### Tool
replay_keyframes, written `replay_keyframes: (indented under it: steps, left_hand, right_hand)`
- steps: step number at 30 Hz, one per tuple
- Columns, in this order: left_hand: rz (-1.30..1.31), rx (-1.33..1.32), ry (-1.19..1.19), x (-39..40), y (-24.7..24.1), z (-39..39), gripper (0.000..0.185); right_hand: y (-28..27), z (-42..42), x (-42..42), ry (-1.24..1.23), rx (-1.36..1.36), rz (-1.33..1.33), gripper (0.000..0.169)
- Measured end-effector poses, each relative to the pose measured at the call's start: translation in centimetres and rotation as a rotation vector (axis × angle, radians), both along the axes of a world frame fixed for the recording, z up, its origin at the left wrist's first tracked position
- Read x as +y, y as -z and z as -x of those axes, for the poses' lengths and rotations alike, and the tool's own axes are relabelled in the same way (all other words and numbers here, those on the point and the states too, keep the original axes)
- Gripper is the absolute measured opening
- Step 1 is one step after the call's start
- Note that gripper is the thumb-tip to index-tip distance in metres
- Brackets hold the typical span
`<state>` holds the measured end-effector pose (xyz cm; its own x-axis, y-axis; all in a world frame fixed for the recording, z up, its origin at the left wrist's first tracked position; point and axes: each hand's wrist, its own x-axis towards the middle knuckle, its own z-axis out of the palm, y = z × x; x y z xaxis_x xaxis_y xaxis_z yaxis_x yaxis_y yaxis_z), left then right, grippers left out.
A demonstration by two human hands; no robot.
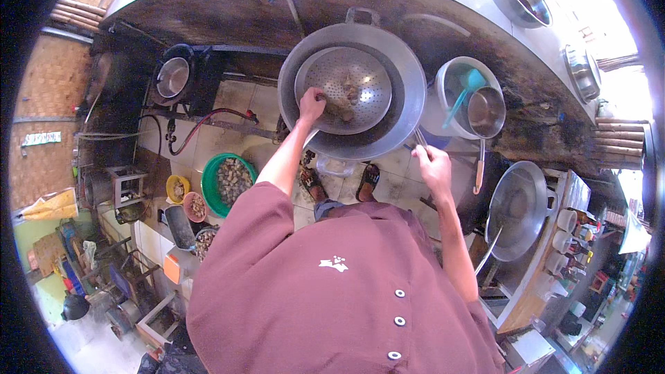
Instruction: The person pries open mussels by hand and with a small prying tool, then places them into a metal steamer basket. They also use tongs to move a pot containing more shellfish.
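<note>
A large metal wok (410, 83) stands in front of me with a round perforated metal strainer (371, 70) inside it. Some brownish pieces of food (349, 91) lie in the strainer. My left hand (312, 104) is over the strainer's left edge, its fingers bent together; whether they hold a piece of food cannot be told. By the wok's lower right rim, my right hand (432, 163) grips the thin metal handle of a utensil (420, 137), whose far end I cannot make out.
Right of the wok, a pot (444, 75) holds a turquoise ladle (460, 101) and a saucepan (486, 114). Another wok (517, 213) stands further right. On the left are a small pot on a burner (173, 78), a hose (208, 114) and a green basin (210, 197) of chopped pieces.
</note>
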<state>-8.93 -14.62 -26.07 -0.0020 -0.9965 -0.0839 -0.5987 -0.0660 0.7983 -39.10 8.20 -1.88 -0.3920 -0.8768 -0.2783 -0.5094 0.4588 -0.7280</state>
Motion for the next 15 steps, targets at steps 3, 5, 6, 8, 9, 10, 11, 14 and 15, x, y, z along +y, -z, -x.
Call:
replay_keyframes:
  steps: [3,5,6,8,9,10,11,14,15]
  left_hand:
    - [0.278,-0.250,0.028,0.0,1.0,2.5,0.038]
    - [0.426,-0.376,0.073,0.4,0.9,4.4,0.037]
    - [0.328,-0.267,0.181,0.8,0.7,5.2,0.036]
    - [0.095,-0.069,0.377,1.5,0.1,6.3,0.032]
    - [0.180,-0.174,0.417,2.3,-0.1,6.8,0.030]
    - [0.190,-0.299,0.440,4.0,-0.1,7.4,0.028]
    - [0.209,-0.412,0.463,5.0,-0.2,8.0,0.027]
    - [0.234,-0.445,0.489,6.5,0.0,8.7,0.029]
    - [0.296,-0.337,0.496,6.6,0.2,8.8,0.029]
  right_hand:
    - [1.2,2.8,2.8,0.055,-0.017,-0.072,0.028]
    - [2.0,4.1,3.8,0.100,-0.039,-0.101,0.029]
    - [2.4,4.5,4.1,0.075,-0.058,-0.068,0.030]
    - [2.8,5.0,4.6,0.075,-0.076,-0.065,0.029]
    - [2.9,5.0,4.5,0.072,-0.087,-0.061,0.029]
    - [2.9,5.0,4.4,0.072,-0.100,-0.082,0.029]
    - [2.9,4.9,4.2,0.064,-0.105,-0.082,0.029]
    - [2.9,4.1,3.5,0.062,-0.145,-0.066,0.030]
    - [2.8,3.8,3.2,0.048,-0.153,-0.055,0.030]
